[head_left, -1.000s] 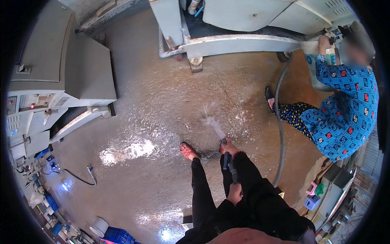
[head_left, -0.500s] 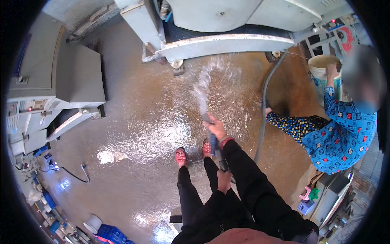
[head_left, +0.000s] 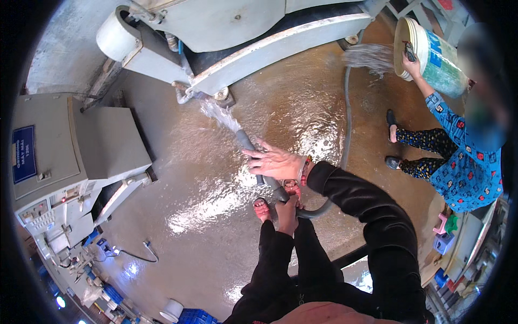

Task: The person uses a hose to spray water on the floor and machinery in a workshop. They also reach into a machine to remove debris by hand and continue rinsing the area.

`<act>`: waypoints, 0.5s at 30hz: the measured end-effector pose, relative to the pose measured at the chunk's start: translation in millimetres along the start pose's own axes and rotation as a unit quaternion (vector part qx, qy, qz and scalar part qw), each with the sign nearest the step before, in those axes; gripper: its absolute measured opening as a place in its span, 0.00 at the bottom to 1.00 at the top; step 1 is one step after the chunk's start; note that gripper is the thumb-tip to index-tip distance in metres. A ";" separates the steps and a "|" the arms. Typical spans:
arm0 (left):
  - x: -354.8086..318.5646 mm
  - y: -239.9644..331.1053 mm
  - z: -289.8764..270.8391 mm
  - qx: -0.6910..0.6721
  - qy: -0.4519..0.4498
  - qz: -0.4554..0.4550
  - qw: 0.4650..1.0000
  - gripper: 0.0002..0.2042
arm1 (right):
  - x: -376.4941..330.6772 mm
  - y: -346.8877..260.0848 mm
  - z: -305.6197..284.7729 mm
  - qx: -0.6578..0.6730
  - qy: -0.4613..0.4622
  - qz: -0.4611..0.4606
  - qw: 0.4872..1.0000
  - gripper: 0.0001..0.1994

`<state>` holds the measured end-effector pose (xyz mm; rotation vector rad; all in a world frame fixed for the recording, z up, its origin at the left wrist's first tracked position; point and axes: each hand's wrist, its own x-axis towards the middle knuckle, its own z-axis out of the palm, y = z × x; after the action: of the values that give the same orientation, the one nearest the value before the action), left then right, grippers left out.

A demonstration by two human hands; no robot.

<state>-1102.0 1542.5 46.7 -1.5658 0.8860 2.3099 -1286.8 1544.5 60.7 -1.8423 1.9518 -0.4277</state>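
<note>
A grey water hose (head_left: 245,140) points up and left across the wet floor, and a white water jet (head_left: 218,114) leaves its end toward the foot of a large machine. My left hand (head_left: 286,214) is closed round the hose's rear part, low in front of my body. Over the middle of the hose, my right hand (head_left: 276,162) has its fingers stretched and spread, with a red bracelet at the wrist. Whether its palm touches the hose is hidden. Past my left hand, the hose curves off to the right and runs back along the floor.
A person in a blue patterned top (head_left: 464,178) on the right tips a white bucket (head_left: 440,62), pouring water onto the floor. The grey machine (head_left: 237,32) stands ahead, with a cabinet (head_left: 108,143) at the left. A blue crate (head_left: 197,316) sits lower left.
The hose and its jet have swung left, toward the machine's foot. My right hand has gone from gripping the hose to spread fingers. The other person's bucket has tipped and pours water.
</note>
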 end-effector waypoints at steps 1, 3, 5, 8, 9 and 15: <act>5.7 -1.4 4.9 0.014 -0.013 -0.003 1.000 0.06 | -4.7 11.3 -7.2 -0.061 -0.007 -0.024 0.998 0.19; 14.1 -8.1 14.6 0.031 -0.018 -0.001 0.999 0.03 | -21.4 26.7 -18.7 -0.082 -0.001 -0.049 0.995 0.16; 19.3 -16.9 25.9 0.089 -0.007 0.014 0.996 0.03 | -37.1 39.2 -28.1 -0.099 -0.010 -0.061 0.993 0.14; 20.1 -28.0 39.5 0.151 -0.017 0.073 0.986 0.05 | -71.5 48.6 -43.2 -0.154 0.031 -0.092 0.983 0.16; 20.6 -28.8 42.8 0.182 -0.011 0.106 0.977 0.06 | -82.2 50.1 -48.8 -0.152 0.042 -0.099 0.982 0.17; 21.4 -5.0 58.1 0.405 -0.056 0.184 0.894 0.07 | -139.3 39.5 -88.7 -0.132 0.070 -0.052 0.987 0.13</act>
<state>-1153.1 1577.3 40.5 -0.9400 1.9138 1.7731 -1360.7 1680.5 130.5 -2.1389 2.0957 -0.3533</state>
